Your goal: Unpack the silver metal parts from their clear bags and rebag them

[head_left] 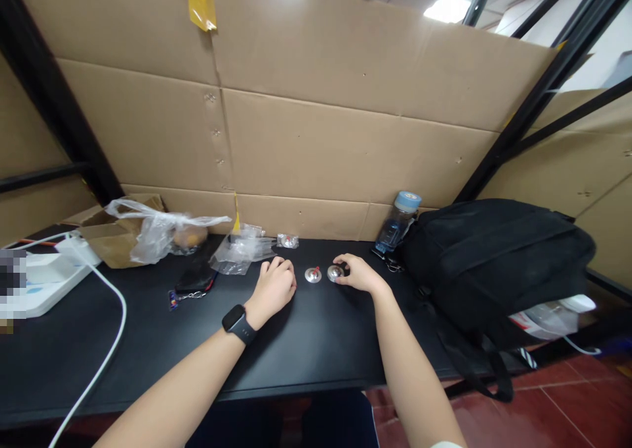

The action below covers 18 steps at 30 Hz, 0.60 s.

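Note:
Two small, round, silver metal discs lie side by side on the black tabletop. The left disc point(313, 275) has a raised middle with a red bit on it, and no hand touches it. My right hand point(358, 273) grips the right disc point(335, 273) at its edge, thumb on the near side and fingers on the far side. Just left of the discs, my left hand point(274, 284) rests on the table with its fingers curled in; what is under them, if anything, is hidden. A dark watch point(239, 323) is on the left wrist.
Behind the hands lie a clear plastic bag point(241, 252) and a small clear packet point(287, 241). A black pouch point(196, 278) and a power strip point(54, 273) are leftward. A blue-capped bottle point(396, 223) and a black backpack point(494, 263) stand right. Cardboard point(316, 151) walls the back.

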Available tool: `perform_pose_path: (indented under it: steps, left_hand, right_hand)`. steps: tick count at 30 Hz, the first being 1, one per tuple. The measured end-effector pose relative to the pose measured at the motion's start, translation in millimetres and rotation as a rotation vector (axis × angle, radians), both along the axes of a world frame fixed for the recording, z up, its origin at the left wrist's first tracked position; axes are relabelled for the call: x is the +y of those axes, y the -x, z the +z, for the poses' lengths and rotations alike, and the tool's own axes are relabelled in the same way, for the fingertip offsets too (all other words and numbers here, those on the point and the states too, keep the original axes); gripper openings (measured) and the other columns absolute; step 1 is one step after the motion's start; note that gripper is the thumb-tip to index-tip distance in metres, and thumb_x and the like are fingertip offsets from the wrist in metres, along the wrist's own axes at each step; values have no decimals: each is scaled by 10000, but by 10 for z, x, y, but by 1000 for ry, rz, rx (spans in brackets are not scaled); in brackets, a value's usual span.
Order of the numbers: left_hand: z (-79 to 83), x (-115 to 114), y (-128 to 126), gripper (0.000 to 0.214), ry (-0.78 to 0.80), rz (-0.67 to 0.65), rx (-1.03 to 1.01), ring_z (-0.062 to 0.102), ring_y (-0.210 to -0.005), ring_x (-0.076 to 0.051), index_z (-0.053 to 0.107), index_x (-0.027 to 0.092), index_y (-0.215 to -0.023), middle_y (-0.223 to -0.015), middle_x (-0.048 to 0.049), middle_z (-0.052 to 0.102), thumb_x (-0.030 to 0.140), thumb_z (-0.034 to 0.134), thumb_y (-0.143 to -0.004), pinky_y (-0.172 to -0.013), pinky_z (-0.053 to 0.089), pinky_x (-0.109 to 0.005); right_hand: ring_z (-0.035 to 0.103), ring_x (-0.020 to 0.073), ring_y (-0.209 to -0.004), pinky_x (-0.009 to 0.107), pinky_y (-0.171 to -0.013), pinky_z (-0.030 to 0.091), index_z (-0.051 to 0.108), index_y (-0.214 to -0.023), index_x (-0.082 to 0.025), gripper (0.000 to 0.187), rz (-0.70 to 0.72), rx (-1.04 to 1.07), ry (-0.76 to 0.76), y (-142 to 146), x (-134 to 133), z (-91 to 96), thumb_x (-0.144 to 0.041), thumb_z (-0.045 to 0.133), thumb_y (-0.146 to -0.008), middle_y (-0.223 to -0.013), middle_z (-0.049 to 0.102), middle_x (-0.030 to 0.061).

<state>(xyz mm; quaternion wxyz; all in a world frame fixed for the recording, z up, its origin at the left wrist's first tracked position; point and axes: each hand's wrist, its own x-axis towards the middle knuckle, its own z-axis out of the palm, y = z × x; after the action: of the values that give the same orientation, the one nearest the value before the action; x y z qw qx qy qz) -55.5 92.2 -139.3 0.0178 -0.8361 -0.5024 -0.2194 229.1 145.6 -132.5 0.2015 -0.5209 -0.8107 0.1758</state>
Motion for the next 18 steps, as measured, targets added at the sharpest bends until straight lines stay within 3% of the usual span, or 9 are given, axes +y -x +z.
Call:
perform_pose_path:
  steps: [7, 12, 15, 18]
  left_hand:
    - [11, -15, -6, 164, 19, -23, -45, 498, -1046, -259, 644, 212, -778, -963, -64, 656, 194, 540, -903, -804, 293, -395]
    - [100, 1, -26, 143, 106, 4, -211, 551, -970, -211, 627, 251, -906, -890, -4, 702, 270, 501, -971, -821, 272, -373]
    - [139, 24, -20, 113, 83, 41, -306, 569, -1001, -217, 648, 268, -961, -942, -5, 731, 302, 541, -960, -836, 267, -375]
    - [165, 42, 2, 150, 51, 66, -377, 571, -1059, -235, 664, 289, -1059, -984, -14, 750, 330, 565, -953, -851, 276, -385]
  right_hand:
    - [650, 184, -872, 302, -834, 480, 719, -1020, -229, 326, 42, 17, 31, 42, -22, 21, -188, 784, -703, -1006, 730, 26]
    - [647, 184, -880, 314, -852, 485, 723, -1015, -229, 313, 32, 64, 19, 50, -44, 81, -188, 769, -708, -994, 735, 20]
    - [643, 180, -901, 322, -866, 492, 717, -1035, -225, 297, 40, 164, -59, 112, -68, 133, -205, 735, -740, -1023, 725, 29]
    - [643, 182, -883, 307, -774, 522, 694, -1106, -223, 361, 16, 352, -96, 263, -100, 149, -263, 740, -751, -1057, 709, 48]
